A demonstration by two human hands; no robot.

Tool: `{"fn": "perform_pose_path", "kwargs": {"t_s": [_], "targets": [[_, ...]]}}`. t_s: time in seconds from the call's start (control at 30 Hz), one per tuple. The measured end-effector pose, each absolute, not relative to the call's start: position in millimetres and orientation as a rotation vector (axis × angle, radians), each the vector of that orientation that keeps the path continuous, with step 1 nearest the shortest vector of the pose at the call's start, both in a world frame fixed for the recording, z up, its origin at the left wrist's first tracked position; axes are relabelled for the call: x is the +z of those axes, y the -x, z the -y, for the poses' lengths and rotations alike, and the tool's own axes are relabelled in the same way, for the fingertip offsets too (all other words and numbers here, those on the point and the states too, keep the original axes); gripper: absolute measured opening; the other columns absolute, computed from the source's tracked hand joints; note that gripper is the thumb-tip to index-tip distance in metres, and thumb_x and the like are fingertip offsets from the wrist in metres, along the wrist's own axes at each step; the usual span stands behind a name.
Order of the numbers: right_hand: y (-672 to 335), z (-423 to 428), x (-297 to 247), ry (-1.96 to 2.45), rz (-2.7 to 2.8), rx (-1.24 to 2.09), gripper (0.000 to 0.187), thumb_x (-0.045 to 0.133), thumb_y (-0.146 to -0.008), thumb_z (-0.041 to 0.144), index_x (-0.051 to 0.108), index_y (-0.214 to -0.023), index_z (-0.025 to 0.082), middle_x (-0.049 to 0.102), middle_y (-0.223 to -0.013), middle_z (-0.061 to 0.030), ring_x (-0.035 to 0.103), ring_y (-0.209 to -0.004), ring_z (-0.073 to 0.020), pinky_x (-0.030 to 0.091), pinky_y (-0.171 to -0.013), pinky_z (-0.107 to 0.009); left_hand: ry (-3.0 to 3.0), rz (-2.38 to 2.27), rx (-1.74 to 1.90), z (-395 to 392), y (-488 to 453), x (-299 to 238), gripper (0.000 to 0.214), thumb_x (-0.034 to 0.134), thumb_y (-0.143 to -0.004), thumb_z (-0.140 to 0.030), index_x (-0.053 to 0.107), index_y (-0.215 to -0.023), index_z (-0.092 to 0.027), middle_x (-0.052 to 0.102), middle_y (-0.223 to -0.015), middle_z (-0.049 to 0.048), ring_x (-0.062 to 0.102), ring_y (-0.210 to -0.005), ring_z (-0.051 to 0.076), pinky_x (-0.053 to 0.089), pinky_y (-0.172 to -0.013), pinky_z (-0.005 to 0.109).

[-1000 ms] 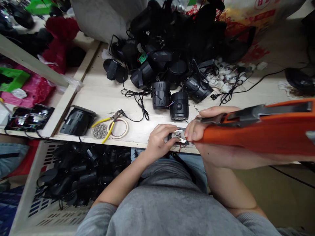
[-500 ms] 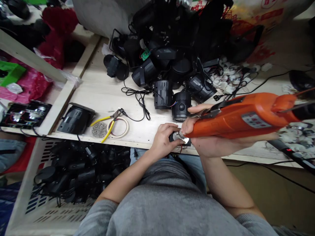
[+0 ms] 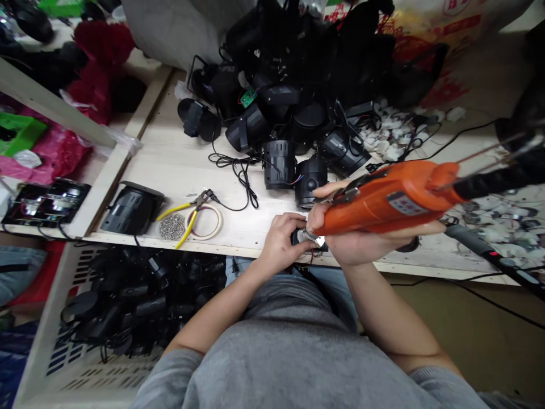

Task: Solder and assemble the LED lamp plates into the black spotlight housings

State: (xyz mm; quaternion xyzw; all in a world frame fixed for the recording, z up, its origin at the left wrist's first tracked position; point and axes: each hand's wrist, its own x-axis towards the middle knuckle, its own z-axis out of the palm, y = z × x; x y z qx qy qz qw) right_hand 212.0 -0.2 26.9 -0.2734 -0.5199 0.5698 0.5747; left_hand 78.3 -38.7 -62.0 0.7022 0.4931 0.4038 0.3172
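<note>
My right hand (image 3: pixel 353 244) is wrapped around an orange electric screwdriver (image 3: pixel 383 199), and its metal tip points down at a small black lamp housing (image 3: pixel 300 238) with a silver part at the table's front edge. My left hand (image 3: pixel 281 244) grips that housing from the near side, and its fingers cover much of it. Thin red and dark wires hang below it. A black cylindrical spotlight (image 3: pixel 310 183) stands just beyond my right fingers.
Black spotlight housings and cables are heaped on the pale wooden table (image 3: pixel 149 196). Yellow-handled pliers (image 3: pixel 187 221), a tape roll (image 3: pixel 210 221) and a metal-wool pad (image 3: pixel 172 226) lie left. A black soldering iron (image 3: pixel 481 253) lies right. A white basket (image 3: pixel 46 358) of black parts sits below.
The screwdriver has swung from lying nearly level to angling down at the housing, with its rear end rising to the right. My view has shifted slightly. My left hand's grip looks unchanged.
</note>
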Motion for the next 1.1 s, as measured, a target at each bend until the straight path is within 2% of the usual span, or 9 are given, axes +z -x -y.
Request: {"fn": "perform_pose_path", "kwargs": {"t_s": [0.2,0.33,0.4,0.5,0.57,0.63,0.8,0.93,1.1], "targets": [[-236.7,-2.0,44.8,0.726,1.186,1.085,0.092,0.031,-0.069,0.102,0.069,-0.104,0.026,0.062,-0.07,-0.0057,0.056,-0.05,-0.0197,0.046,-0.049,-0.036,-1.899,-1.263,0.986,37.9,-70.1,-53.2,0.042,0.085,-0.079,-0.04,0.07,-0.113,-0.021,0.066,-0.121,0.0097,0.061,-0.116,0.027,0.047,-0.101,0.044],[-257.8,-24.1,36.4,1.054,1.17,0.658,0.104,-0.001,-0.075,0.097,0.065,-0.108,0.024,0.063,-0.081,-0.0095,0.058,-0.051,-0.0195,0.043,-0.047,-0.035,-2.031,-1.194,0.974,35.9,-68.1,-35.5,0.038,0.074,-0.088,-0.035,0.066,-0.123,-0.021,0.064,-0.127,0.0105,0.057,-0.119,0.028,0.045,-0.105,0.047],[-265.3,-35.1,27.8,1.145,1.148,0.519,0.102,-0.004,-0.081,0.091,0.062,-0.117,0.022,0.06,-0.075,-0.0083,0.061,-0.056,-0.0214,0.048,-0.053,-0.036,-2.125,-1.182,0.907,33.7,-70.6,-27.1,0.033,0.068,-0.091,-0.031,0.067,-0.123,-0.022,0.066,-0.124,0.0094,0.057,-0.114,0.028,0.047,-0.102,0.048],[-275.6,-35.7,19.6,1.197,1.167,0.451,0.084,0.015,-0.093,0.081,0.06,-0.124,0.018,0.061,-0.083,-0.0103,0.068,-0.078,-0.0254,0.057,-0.075,-0.042,-2.239,-1.221,0.717,30.1,-75.9,-19.9,0.031,0.065,-0.092,-0.03,0.069,-0.121,-0.02,0.067,-0.118,0.0102,0.056,-0.104,0.029,0.05,-0.093,0.046],[-280.9,-21.7,18.3,1.295,1.226,0.355,0.069,0.044,-0.095,0.071,0.056,-0.132,0.015,0.062,-0.107,-0.0168,0.067,-0.102,-0.029,0.057,-0.092,-0.046,-2.274,-1.24,0.613,28.4,-78.4,-18.8,0.03,0.066,-0.092,-0.032,0.069,-0.119,-0.018,0.067,-0.113,0.0106,0.057,-0.1,0.028,0.051,-0.089,0.045],[-282.8,1.1,16.2,1.41,1.305,0.211,0.069,0.065,-0.09,0.051,0.046,-0.146,0.015,0.052,-0.13,-0.0212,0.06,-0.121,-0.0319,0.055,-0.101,-0.048,-2.284,-1.241,0.57,27.7,-79.1,-19.6,0.029,0.066,-0.093,-0.033,0.068,-0.118,-0.018,0.066,-0.111,0.0102,0.058,-0.099,0.028,0.051,-0.087,0.043],[-277.9,54.2,-13.7,1.383,1.879,0.369,0.064,0.051,-0.091,0.017,0.038,-0.153,0.025,0.057,-0.135,-0.0151,0.058,-0.127,-0.0308,0.055,-0.105,-0.054,-2.305,-1.211,0.564,26.8,-76.6,-23.0,0.027,0.066,-0.094,-0.033,0.066,-0.116,-0.017,0.066,-0.109,0.0093,0.059,-0.1,0.027,0.052,-0.087,0.041],[-279.3,60.0,-41.6,1.282,2.135,0.647,0.077,0.056,-0.088,0.018,0.028,-0.159,0.028,0.052,-0.149,-0.0118,0.05,-0.139,-0.0318,0.049,-0.113,-0.058,-2.333,-1.186,0.525,20.3,-75.6,-21.9,0.029,0.067,-0.094,-0.038,0.067,-0.114,-0.018,0.066,-0.107,0.0087,0.06,-0.099,0.026,0.052,-0.085,0.039],[-284.1,48.6,-45.4,1.224,2.187,0.711,0.083,0.065,-0.088,0.023,0.024,-0.16,0.025,0.057,-0.144,-0.0148,0.056,-0.133,-0.033,0.051,-0.11,-0.058,-2.3,-1.084,0.584,10.9,-72.1,-10.5,0.028,0.072,-0.091,-0.037,0.069,-0.111,-0.018,0.068,-0.102,0.0081,0.062,-0.098,0.025,0.052,-0.085,0.037]]}}
